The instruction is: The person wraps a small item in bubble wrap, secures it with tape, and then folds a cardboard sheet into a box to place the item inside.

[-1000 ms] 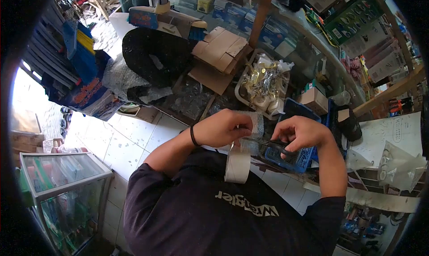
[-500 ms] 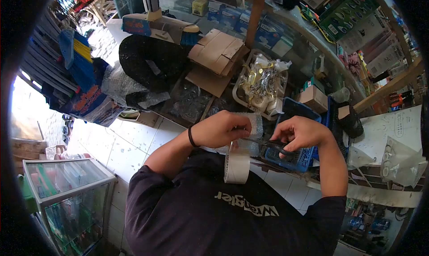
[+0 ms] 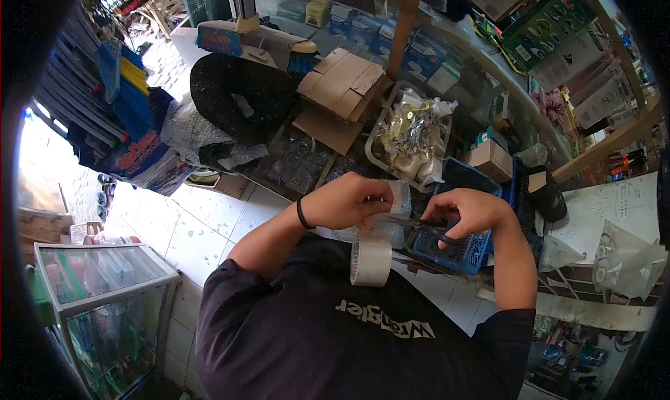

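Observation:
My left hand (image 3: 352,201), with a black band at its wrist, has its fingers pinched on the end of clear tape. The wide roll of tape (image 3: 370,259) hangs just below those fingers, in front of my dark shirt. Black-handled scissors (image 3: 449,239) are in my right hand (image 3: 471,214), thumb and fingers at the handles. Their blades point left toward the tape near my left fingertips. Bubble wrap (image 3: 400,199) shows right behind my left fingers, partly hidden by them.
Beyond my hands, a cream tray (image 3: 371,147) holds metal parts in plastic bags. A blue basket (image 3: 466,264) lies under my right hand. Folded cardboard (image 3: 340,82) is stacked at the back, near a glass display case. Another glass cabinet (image 3: 105,274) stands at left.
My right hand and the scissors have shifted slightly down, with the blades still by the tape. My left hand keeps its pinch. The whole view has moved a little.

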Demonstrator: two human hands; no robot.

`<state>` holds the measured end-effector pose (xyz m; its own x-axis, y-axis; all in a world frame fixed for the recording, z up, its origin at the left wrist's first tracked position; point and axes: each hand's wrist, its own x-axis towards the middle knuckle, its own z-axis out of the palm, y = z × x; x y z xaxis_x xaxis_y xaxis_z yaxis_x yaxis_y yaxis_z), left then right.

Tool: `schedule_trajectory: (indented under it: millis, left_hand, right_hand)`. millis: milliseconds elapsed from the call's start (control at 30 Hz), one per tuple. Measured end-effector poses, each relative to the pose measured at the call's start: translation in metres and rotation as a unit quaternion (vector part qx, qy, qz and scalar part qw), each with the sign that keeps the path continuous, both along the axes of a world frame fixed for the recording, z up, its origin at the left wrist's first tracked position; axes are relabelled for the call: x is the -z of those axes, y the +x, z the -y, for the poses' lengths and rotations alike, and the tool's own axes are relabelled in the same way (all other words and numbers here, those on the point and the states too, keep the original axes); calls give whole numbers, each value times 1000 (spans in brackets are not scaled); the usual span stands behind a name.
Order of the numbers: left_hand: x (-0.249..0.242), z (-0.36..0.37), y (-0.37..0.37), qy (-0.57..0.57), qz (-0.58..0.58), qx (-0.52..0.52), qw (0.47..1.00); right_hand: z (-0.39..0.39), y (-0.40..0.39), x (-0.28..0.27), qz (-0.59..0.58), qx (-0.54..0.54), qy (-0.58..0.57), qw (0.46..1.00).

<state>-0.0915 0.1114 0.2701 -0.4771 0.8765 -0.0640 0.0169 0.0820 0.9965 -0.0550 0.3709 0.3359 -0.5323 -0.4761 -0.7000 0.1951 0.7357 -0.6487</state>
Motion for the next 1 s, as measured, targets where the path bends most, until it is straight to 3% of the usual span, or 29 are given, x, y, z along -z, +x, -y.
schedule_trajectory:
  millis: [467,1000]
  left_hand:
    - [3,-2,2,-2,0,-35,999]
    - [0,13,10,-31,-10,-54,998]
  right_hand:
    - [4,-4,5,12,33,-70,997]
    - [29,-17,10,-16,-35,-74,997]
